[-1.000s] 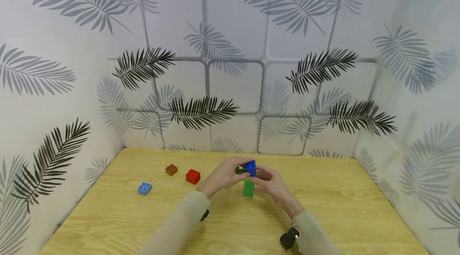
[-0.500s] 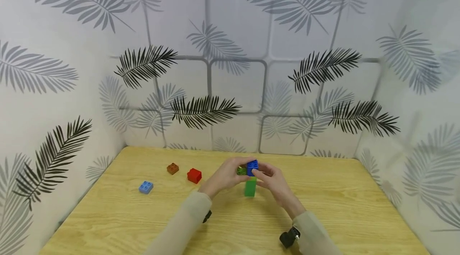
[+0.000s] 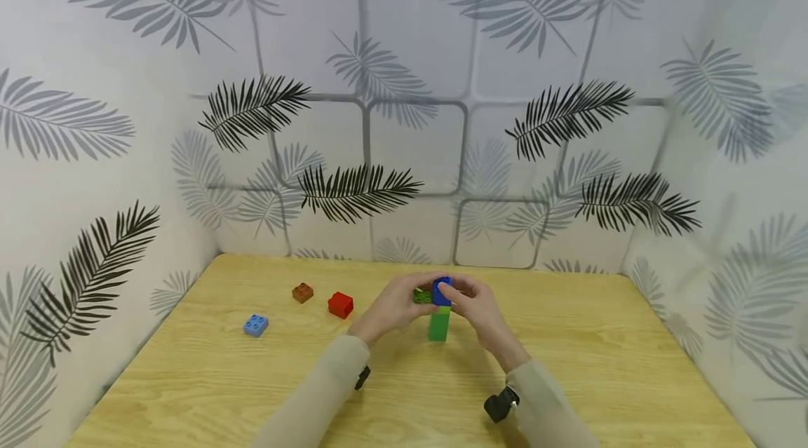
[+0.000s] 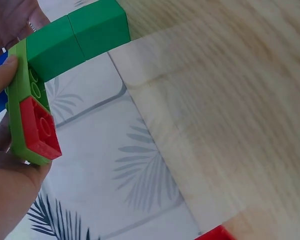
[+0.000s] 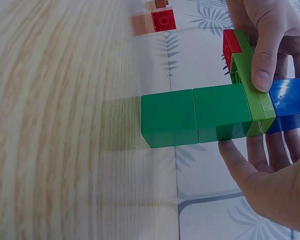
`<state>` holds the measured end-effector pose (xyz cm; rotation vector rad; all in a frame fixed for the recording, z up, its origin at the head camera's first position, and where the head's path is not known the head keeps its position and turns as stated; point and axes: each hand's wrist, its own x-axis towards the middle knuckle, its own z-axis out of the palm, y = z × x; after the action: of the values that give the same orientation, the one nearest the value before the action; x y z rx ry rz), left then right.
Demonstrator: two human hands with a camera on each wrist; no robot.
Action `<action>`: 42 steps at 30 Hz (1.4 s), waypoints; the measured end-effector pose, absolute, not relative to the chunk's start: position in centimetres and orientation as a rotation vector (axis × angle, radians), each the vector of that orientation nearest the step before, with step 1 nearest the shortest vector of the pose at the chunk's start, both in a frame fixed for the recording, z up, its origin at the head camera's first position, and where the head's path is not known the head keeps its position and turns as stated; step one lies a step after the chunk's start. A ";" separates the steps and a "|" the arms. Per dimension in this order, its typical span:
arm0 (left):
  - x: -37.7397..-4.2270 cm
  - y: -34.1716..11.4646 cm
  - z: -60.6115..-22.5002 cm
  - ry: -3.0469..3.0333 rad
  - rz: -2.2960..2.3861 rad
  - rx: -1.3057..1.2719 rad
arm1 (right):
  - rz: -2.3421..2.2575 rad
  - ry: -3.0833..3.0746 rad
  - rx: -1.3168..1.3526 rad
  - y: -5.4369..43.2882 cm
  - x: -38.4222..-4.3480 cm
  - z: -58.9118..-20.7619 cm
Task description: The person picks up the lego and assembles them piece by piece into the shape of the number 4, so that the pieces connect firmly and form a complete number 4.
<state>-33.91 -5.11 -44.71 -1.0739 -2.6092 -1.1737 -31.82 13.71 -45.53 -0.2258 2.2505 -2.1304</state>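
A small tower of toy building bricks stands upright on the table. Two green bricks [image 5: 170, 120] form its base, with thin light green pieces [image 5: 257, 107] above them and a blue brick [image 3: 442, 292] on top. The light green layer juts out toward my left hand [image 3: 396, 308], and a red brick [image 4: 40, 129] sits beneath that overhang. My left hand grips the light green part, its thumb on the edge. With the thumb on the blue brick's near face, my right hand [image 3: 478, 308] holds the top of the tower, fingers around the far side.
On the wooden table [image 3: 252, 392] to the left lie a red brick [image 3: 341, 305], a brown brick [image 3: 303, 293] and a light blue brick [image 3: 255, 325]. A leaf-patterned backdrop [image 3: 410, 153] rises behind the table. Each wrist carries a black device [image 3: 501, 404].
My right thumb has moved up from the base of the blue brick onto its near face. The left hand keeps its hold, and the tower stays in place.
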 end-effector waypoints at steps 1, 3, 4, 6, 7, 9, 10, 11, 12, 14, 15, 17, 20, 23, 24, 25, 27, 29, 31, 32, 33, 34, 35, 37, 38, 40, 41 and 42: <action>-33.9 -5.2 -44.8 -2.598 -1.209 -1.064 | -2.124 2.253 -0.229 13.7 -31.9 -45.5; -34.1 -5.4 -45.0 -2.580 -1.272 -1.046 | -2.110 2.260 -0.234 13.7 -32.0 -45.5; -34.1 -5.5 -45.1 -2.574 -1.289 -1.038 | -2.107 2.260 -0.236 13.7 -32.0 -45.5; -34.1 -5.7 -45.2 -2.567 -1.289 -1.014 | -2.102 2.262 -0.236 13.7 -32.1 -45.6; -34.1 -5.9 -45.3 -2.568 -1.297 -0.992 | -2.100 2.263 -0.231 13.8 -32.1 -45.6; -34.0 -6.4 -45.3 -2.552 -1.322 -0.949 | -2.103 2.261 -0.222 13.8 -32.0 -45.6; -33.9 -6.6 -45.2 -2.539 -1.338 -0.926 | -2.106 2.259 -0.219 13.8 -32.0 -45.6; -33.9 -6.9 -45.2 -2.524 -1.348 -0.904 | -2.107 2.257 -0.216 13.8 -32.0 -45.6; -33.9 -7.1 -45.1 -2.513 -1.366 -0.880 | -2.108 2.254 -0.214 13.8 -32.0 -45.6; -34.0 -7.7 -45.0 -2.479 -1.393 -0.843 | -2.117 2.247 -0.207 13.8 -32.0 -45.6; -34.0 -8.0 -45.0 -2.468 -1.399 -0.822 | -2.120 2.244 -0.206 13.8 -32.0 -45.6; -34.1 -8.5 -45.0 -2.455 -1.413 -0.768 | -2.118 2.241 -0.207 13.9 -32.0 -45.6; -34.1 -9.4 -45.1 -2.442 -1.465 -0.695 | -2.112 2.231 -0.206 13.9 -31.9 -45.7; -34.0 -10.2 -45.0 -2.443 -1.514 -0.649 | -2.108 2.229 -0.212 13.9 -31.9 -45.8; -34.1 -10.5 -45.0 -2.447 -1.534 -0.639 | -2.107 2.227 -0.211 14.0 -31.8 -45.8; -34.1 -10.7 -45.0 -2.446 -1.552 -0.639 | -2.107 2.227 -0.214 14.0 -31.8 -45.8; -34.2 -11.2 -45.0 -2.458 -1.606 -0.635 | -2.106 2.226 -0.218 14.0 -31.8 -45.7; -34.5 -11.7 -45.2 -2.470 -1.665 -0.652 | -2.104 2.222 -0.221 14.0 -31.8 -45.7; -34.7 -12.3 -45.4 -2.487 -1.717 -0.672 | -2.100 2.224 -0.225 14.0 -31.9 -45.6; -34.8 -12.5 -45.5 -2.501 -1.730 -0.679 | -2.098 2.227 -0.226 14.0 -32.0 -45.6; -34.9 -12.8 -45.6 -2.507 -1.741 -0.689 | -2.096 2.227 -0.227 14.0 -32.0 -45.6; -34.9 -13.0 -45.7 -2.516 -1.738 -0.694 | -2.096 2.229 -0.230 14.0 -32.1 -45.6; -35.0 -13.2 -45.7 -2.525 -1.726 -0.690 | -2.095 2.232 -0.233 14.0 -32.2 -45.6; -35.0 -13.7 -45.8 -2.533 -1.708 -0.664 | -2.097 2.236 -0.239 14.0 -32.2 -45.5; -35.0 -14.0 -45.8 -2.537 -1.699 -0.640 | -2.096 2.233 -0.242 14.0 -32.3 -45.6; -35.0 -14.5 -45.8 -2.537 -1.686 -0.588 | -2.095 2.228 -0.253 14.0 -32.3 -45.6; -34.9 -14.7 -45.7 -2.536 -1.681 -0.564 | -2.095 2.226 -0.256 14.0 -32.4 -45.6; -34.9 -14.9 -45.7 -2.538 -1.680 -0.535 | -2.094 2.222 -0.257 14.0 -32.4 -45.6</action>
<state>-34.91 -14.95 -45.71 -0.5354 -2.5385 -1.6799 -32.40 14.02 -45.63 -0.2572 2.2223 -2.0940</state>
